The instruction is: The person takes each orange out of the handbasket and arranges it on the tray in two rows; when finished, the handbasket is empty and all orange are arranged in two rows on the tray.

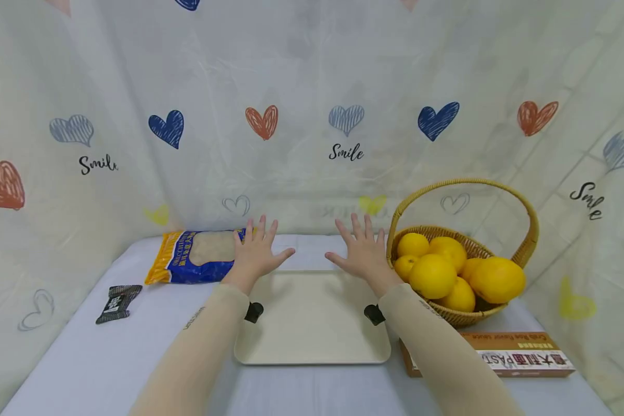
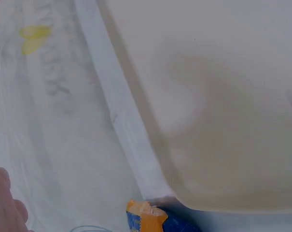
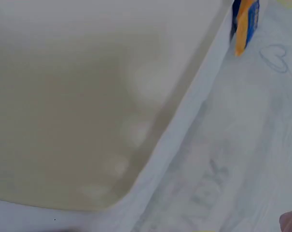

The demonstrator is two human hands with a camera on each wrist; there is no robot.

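Observation:
Both hands hover with fingers spread over the far part of a cream tray [image 1: 312, 323] and hold nothing. My left hand [image 1: 256, 254] is nearest to a blue and yellow bag of orecchiette pasta [image 1: 197, 257], overlapping its right end in the head view. My right hand [image 1: 363, 254] is beside a wicker basket [image 1: 465, 318] heaped with several yellow-orange citrus fruits [image 1: 433, 276]. In the left wrist view the tray [image 2: 232, 121] fills much of the picture, with some fingertips [image 2: 6, 205] at the left edge. The right wrist view shows the tray [image 3: 78, 121] and a fingertip [image 3: 290, 221] at its corner.
A small black packet [image 1: 118, 303] lies at the left of the white-covered table [image 1: 83, 358]. At the right, a brown pasta box [image 1: 520, 353] lies in front of the basket, partly behind the right sleeve. A curtain printed with hearts [image 1: 291, 69] hangs behind the table.

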